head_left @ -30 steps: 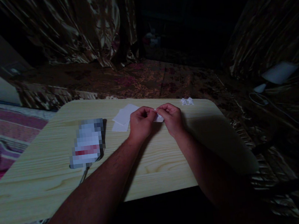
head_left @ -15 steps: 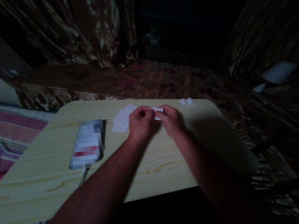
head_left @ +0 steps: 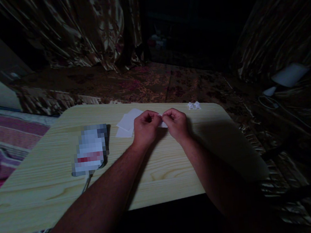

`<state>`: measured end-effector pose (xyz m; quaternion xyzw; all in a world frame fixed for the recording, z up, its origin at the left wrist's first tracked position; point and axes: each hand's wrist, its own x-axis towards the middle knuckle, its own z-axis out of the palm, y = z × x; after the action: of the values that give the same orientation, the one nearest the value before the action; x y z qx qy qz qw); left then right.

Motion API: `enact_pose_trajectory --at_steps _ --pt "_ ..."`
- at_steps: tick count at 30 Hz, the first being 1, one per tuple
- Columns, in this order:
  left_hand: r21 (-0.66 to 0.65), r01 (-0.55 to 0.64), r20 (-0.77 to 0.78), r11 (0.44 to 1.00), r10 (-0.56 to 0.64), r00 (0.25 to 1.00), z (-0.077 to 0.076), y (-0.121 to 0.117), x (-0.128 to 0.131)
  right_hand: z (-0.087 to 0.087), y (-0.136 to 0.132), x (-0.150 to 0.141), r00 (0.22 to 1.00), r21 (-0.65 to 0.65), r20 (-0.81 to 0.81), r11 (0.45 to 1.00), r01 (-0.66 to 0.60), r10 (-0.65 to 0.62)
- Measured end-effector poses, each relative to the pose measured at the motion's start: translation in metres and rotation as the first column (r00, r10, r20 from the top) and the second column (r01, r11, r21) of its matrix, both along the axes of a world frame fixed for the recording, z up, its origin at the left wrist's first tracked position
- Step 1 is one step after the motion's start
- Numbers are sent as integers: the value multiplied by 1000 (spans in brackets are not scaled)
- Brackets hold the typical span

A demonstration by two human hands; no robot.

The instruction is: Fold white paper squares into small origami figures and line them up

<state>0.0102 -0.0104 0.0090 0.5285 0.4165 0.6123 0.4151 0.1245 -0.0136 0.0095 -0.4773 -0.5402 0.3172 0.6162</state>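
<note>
Between my two hands is a small piece of white paper (head_left: 163, 124), mostly covered by the fingers. My left hand (head_left: 147, 126) pinches its left side with thumb and forefinger. My right hand (head_left: 176, 123) pinches the right side, its fingertips close to those of the left. Any folds in the paper are too small and dim to make out. Flat white paper sheets (head_left: 129, 120) lie overlapping just left of my left hand. Two small folded white paper pieces (head_left: 194, 105) sit side by side near the table's far edge, beyond my right hand.
The light wooden table (head_left: 163, 183) has rounded corners. On its left lies a pixelated phone-like device (head_left: 90, 150) with a cable (head_left: 87, 185) running toward me. A striped bedcover (head_left: 3, 137) is at far left; a white lamp-like object (head_left: 290, 75) stands off the right side.
The fingertips have come closer together over the paper. Less of its top shows now, and a white part appears below the fingers. The sheets and device have stayed put.
</note>
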Motion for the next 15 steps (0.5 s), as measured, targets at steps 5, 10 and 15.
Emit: enact_pose_trajectory --at_steps 5,10,15 --pt "-44 24 -10 999 -25 1000 0 2 -3 0 0 2 999 2 46 1000 -28 28" --pt "-7 42 -63 999 -42 997 -2 4 -5 -3 2 4 995 29 91 998 -52 49" --pt "26 30 -84 999 -27 996 -3 4 -6 -5 3 4 993 10 93 997 -72 71"
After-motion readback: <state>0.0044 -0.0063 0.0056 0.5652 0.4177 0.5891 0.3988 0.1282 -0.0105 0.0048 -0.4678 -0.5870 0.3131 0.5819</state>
